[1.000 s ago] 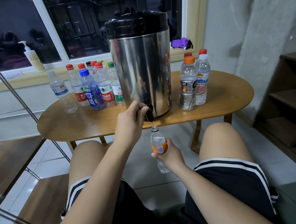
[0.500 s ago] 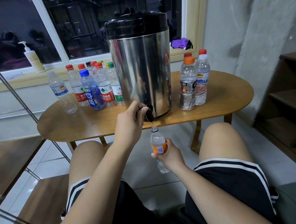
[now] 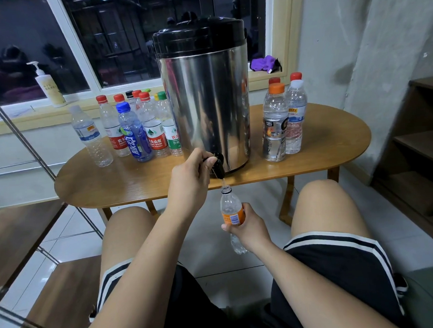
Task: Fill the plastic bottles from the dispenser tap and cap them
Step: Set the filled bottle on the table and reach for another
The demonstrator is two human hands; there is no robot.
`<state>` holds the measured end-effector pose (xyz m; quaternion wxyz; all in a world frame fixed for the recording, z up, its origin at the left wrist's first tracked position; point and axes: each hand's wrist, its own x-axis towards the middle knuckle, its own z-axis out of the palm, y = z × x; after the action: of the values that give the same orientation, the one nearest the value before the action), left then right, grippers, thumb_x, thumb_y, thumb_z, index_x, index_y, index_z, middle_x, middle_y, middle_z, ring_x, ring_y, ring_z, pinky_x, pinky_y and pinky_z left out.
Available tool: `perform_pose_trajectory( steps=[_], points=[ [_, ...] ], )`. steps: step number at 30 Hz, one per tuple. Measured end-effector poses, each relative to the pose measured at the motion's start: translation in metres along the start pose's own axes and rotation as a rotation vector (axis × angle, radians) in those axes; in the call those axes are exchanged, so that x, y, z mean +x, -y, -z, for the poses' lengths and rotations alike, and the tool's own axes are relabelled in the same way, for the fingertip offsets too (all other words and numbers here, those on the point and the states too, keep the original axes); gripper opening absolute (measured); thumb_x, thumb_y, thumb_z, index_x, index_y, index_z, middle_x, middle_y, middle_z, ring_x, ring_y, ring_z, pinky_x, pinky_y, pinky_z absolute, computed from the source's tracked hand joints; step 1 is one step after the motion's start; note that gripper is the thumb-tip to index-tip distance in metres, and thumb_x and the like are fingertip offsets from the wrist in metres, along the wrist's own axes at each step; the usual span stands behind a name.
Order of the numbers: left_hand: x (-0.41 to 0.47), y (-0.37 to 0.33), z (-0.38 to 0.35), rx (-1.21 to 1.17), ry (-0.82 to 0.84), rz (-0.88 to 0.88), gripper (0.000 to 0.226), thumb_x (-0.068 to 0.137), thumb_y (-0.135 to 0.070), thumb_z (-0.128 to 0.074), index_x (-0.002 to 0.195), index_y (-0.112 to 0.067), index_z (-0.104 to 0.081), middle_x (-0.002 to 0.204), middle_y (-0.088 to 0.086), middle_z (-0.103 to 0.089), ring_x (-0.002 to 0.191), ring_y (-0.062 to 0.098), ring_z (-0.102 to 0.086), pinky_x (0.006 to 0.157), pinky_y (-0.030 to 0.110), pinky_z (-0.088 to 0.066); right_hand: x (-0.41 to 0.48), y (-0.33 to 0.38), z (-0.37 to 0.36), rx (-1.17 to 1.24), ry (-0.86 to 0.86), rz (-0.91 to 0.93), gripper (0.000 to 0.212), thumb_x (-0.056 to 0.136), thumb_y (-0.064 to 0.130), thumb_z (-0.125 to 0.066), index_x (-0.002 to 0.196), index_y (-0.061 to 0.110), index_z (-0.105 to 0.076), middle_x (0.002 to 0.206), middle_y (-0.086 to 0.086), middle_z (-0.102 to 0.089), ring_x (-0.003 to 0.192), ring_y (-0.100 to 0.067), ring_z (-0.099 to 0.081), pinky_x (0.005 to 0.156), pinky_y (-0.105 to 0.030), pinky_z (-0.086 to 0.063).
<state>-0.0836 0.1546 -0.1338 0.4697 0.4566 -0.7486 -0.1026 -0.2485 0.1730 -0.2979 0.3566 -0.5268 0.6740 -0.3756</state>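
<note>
Steel dispenser on the counter, and from where I watch, almost nothing has shifted over the last second. The left hand is still pinched on the black tap. The right hand is still wrapped round the orange-labelled bottle, held below the counter edge with its open mouth just under the spout. A thin stream runs in. I judge the fill is simply continuing; I cannot read the level. Its cap is not in view. Capped bottles wait left of the dispenser, and a few more stand on its right.
</note>
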Motion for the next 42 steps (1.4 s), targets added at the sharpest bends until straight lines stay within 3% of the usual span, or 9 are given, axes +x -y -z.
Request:
perform_pose_trajectory(
  steps=[9,18,25,31,35,42],
  points=[
    [0.0,-0.001,0.0,-0.01,-0.001,0.0,0.015,0.111,-0.033,-0.061,0.102,-0.022,-0.064,0.067,-0.011,-0.06,0.066,0.017,-0.059,0.062,0.041,-0.051,0.001,0.0,0.0,-0.002,0.004,-0.002,0.064,0.087,0.046,-0.089,0.136,0.032,-0.051,0.118,0.011,-0.068,0.107,-0.017,-0.066,0.088,-0.032,-0.053],
    [0.005,-0.001,0.001,0.021,0.022,-0.012,0.019,0.113,-0.034,-0.059,0.094,-0.033,-0.055,0.067,-0.011,-0.059,0.065,0.012,-0.056,0.059,0.033,-0.044,0.002,0.0,0.0,0.011,-0.002,0.001,0.065,0.086,0.046,-0.089,0.137,0.034,-0.052,0.118,0.013,-0.068,0.108,-0.016,-0.066,0.089,-0.032,-0.053],
    [0.026,-0.001,0.005,0.063,0.034,-0.003,0.022,0.113,-0.037,-0.057,0.099,-0.023,-0.064,0.071,-0.008,-0.065,0.069,0.017,-0.063,0.063,0.037,-0.051,0.002,0.002,0.002,0.017,-0.003,0.011,0.062,0.087,0.045,-0.089,0.137,0.034,-0.052,0.116,0.013,-0.067,0.106,-0.016,-0.065,0.086,-0.031,-0.05],
    [0.048,-0.001,0.006,0.077,0.091,0.067,0.025,0.113,-0.04,-0.057,0.101,-0.019,-0.066,0.071,-0.003,-0.068,0.065,0.009,-0.063,0.058,0.024,-0.044,0.002,0.003,0.003,0.044,-0.005,0.019,0.056,0.087,0.042,-0.089,0.13,0.035,-0.054,0.111,0.013,-0.067,0.104,-0.016,-0.065,0.084,-0.03,-0.05],
    [0.054,0.0,0.009,0.061,0.132,0.077,0.023,0.112,-0.041,-0.058,0.099,-0.023,-0.066,0.075,-0.001,-0.069,0.074,0.016,-0.067,0.066,0.03,-0.05,0.002,0.004,0.002,0.048,-0.004,0.021,0.055,0.087,0.042,-0.089,0.128,0.037,-0.053,0.112,0.013,-0.068,0.104,-0.017,-0.066,0.085,-0.032,-0.051],
    [0.053,0.002,0.01,0.043,0.147,0.064,0.025,0.112,-0.044,-0.056,0.092,-0.029,-0.06,0.074,-0.001,-0.068,0.073,0.017,-0.066,0.065,0.03,-0.05,0.001,0.006,0.002,0.055,-0.002,0.03,0.054,0.086,0.042,-0.09,0.127,0.037,-0.055,0.108,0.016,-0.068,0.102,-0.015,-0.066,0.079,-0.029,-0.051]
  ],
)
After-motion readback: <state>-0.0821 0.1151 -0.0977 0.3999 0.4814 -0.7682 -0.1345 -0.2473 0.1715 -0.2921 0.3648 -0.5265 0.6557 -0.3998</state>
